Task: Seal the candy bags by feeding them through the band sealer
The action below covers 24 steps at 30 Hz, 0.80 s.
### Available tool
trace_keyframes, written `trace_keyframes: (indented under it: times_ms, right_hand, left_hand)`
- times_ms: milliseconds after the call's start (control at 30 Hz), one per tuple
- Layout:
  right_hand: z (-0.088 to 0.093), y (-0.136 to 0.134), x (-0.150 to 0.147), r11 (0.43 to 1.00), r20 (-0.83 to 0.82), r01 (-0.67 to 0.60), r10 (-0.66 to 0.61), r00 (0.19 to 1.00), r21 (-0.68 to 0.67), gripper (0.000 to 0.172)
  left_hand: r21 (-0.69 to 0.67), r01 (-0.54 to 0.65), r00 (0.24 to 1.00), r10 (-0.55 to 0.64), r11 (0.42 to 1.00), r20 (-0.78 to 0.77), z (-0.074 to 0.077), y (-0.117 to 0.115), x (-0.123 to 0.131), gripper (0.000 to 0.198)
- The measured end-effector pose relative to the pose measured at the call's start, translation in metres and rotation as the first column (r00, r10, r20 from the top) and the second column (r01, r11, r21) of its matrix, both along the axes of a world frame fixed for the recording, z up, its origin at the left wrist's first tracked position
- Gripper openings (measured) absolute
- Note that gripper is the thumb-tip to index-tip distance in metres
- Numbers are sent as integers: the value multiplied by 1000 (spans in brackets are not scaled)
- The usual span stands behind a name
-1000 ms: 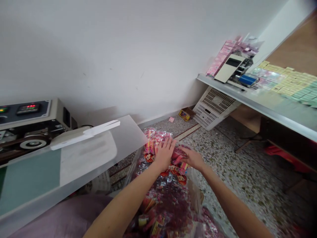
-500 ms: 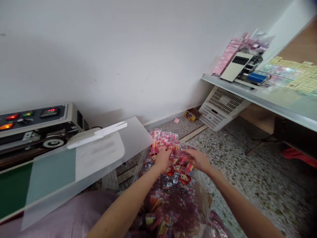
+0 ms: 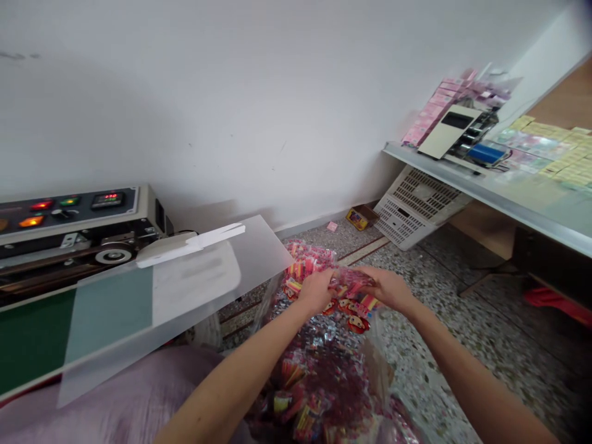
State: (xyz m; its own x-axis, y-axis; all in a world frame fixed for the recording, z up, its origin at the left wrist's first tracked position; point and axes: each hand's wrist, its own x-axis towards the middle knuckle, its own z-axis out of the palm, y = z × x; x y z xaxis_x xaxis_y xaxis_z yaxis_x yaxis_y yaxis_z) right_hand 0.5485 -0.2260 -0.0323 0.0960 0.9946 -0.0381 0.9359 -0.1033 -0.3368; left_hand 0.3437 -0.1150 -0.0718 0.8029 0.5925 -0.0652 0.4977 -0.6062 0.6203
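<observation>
My left hand (image 3: pixel 318 291) and my right hand (image 3: pixel 387 287) are closed on the two sides of a bunch of clear plastic packets (image 3: pixel 349 299). Red-haired cartoon faces are printed on these packets, and pink and yellow sticks show inside. Below and behind them is a large clear plastic bag (image 3: pixel 319 351) filled with similar small pink and red packets. My fingertips are partly hidden by the packets, so how many I hold cannot be made out.
At the left stands a sealing machine (image 3: pixel 83 222) with lit buttons, its green belt (image 3: pixel 32 333) ending in a translucent sheet (image 3: pixel 263 253). At the right, a table (image 3: pixel 522 200) carries another machine (image 3: pixel 451 132). White plastic crates (image 3: pixel 407 213) and a small yellow box (image 3: pixel 358 219) are on the floor.
Both hands have closed on the packets and raised them slightly from the pile, moving a little to the right. The camera view has shifted slightly left.
</observation>
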Motion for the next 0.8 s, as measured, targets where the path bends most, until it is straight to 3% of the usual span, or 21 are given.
trace_keyframes:
  times_ms: [167,300,467,633,800]
  right_hand:
    - [18,3,3,1000,63,-4,4,998,6,40]
    - [40,0,6,999,115,-7,3,993,34,37]
    - [72,-1,-1,999,98,-31,27,995,41,37]
    - [103,16,-36,998,-90,-61,64,994,34,40]
    - [161,69,-104,986,-255,-153,165,953,65,46]
  left_hand:
    - [-23,-40,995,41,999,87,5,-7,4,45]
    - [-35,-51,981,57,998,186,17,-15,8,61]
    - [-26,-3,971,9,1000,240,43,-13,-1,45]
    - [21,9,979,-13,1000,205,87,7,-45,36]
    - [128,-62,984,39,990,176,158,42,-124,34]
